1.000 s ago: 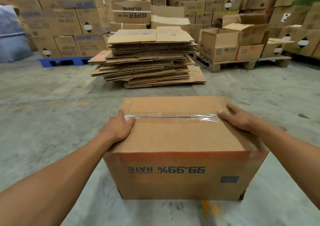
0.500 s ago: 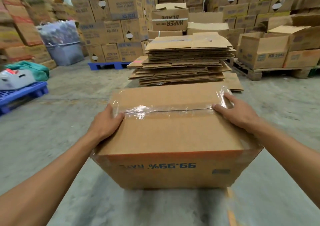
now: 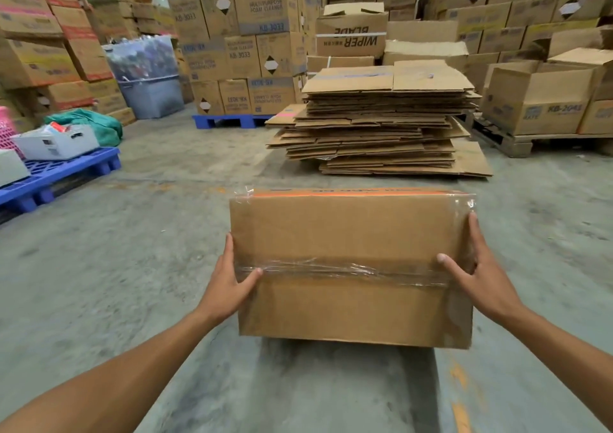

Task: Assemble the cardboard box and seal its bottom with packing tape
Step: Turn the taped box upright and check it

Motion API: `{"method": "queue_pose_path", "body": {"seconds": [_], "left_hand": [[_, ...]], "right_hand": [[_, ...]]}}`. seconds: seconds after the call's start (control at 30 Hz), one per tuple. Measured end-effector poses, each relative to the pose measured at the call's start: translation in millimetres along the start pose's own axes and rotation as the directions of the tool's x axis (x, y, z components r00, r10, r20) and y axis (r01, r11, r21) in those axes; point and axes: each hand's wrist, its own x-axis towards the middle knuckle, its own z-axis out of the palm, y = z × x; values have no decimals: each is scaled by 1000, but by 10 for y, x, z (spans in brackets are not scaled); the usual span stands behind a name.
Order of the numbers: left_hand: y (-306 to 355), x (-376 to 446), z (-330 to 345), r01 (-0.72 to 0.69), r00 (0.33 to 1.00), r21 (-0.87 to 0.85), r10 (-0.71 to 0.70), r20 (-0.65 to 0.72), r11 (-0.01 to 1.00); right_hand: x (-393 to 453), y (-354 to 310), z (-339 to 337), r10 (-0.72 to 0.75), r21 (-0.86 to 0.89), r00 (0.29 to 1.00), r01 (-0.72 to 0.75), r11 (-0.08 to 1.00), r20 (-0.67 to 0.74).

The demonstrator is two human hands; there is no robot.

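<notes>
Ahead: flattened cardboard stack (image 3: 381,124) | both hands hold taped box (image 3: 348,233)

We see two bare forearms, no sleeves reaching them; left hand (image 3: 223,286) and right hand (image 3: 482,283) seemingly without rings, gloves or watch.
</notes>
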Motion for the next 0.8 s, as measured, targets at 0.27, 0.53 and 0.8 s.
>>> {"method": "queue_pose_path", "body": {"seconds": [0.27,0.53,0.8], "left_hand": [[165,102,-14,-26,988,-222,-8,-151,975],[194,305,-133,154,946,-238,-212,-244,959],[211,522,-251,340,938,45,-335,-92,940]], "right_hand": [[135,-129,59,34,182,981,1,983,-191],[407,-44,-46,353,386,933,-351,853,68],[539,-146,-38,325,108,907,-363,925,267]]}}
